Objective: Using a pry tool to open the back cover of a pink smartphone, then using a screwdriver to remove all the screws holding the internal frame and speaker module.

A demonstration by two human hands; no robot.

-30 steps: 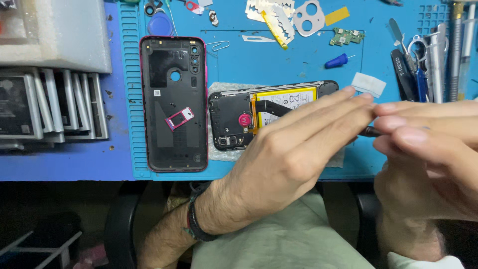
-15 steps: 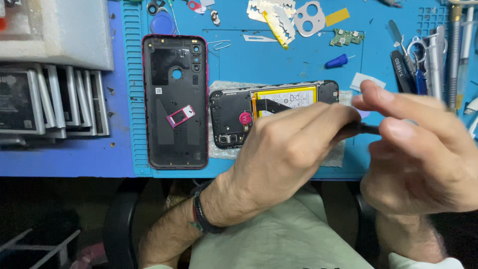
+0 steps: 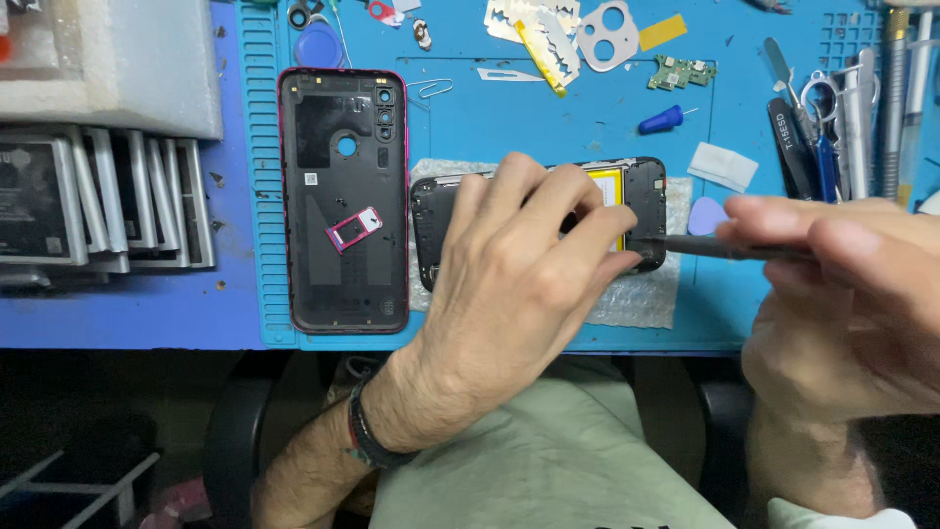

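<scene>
An opened black phone (image 3: 646, 196) with a yellow battery lies sideways on a bubble-wrap sheet (image 3: 636, 299) on the blue work mat. My left hand (image 3: 519, 264) lies over the phone, fingers spread and pressing it down. A thin dark tool (image 3: 720, 250) is pinched in my right hand (image 3: 847, 294), its tip touching the phone's right end. To the left lies the removed back cover (image 3: 343, 201), pink-rimmed, inside up, with a small pink card tray (image 3: 354, 229) on it.
A row of tweezers, scissors and drivers (image 3: 852, 118) stands at the right edge. Small parts, a blue-capped piece (image 3: 661, 120), a camera bezel (image 3: 607, 24) and a circuit board (image 3: 681, 71) lie at the back. Stacked batteries (image 3: 98, 196) and a foam block (image 3: 117, 69) sit left.
My left hand has settled lower on the phone, uncovering less of the battery. My right hand shifted right and the tool's tip now rests at the phone's right end.
</scene>
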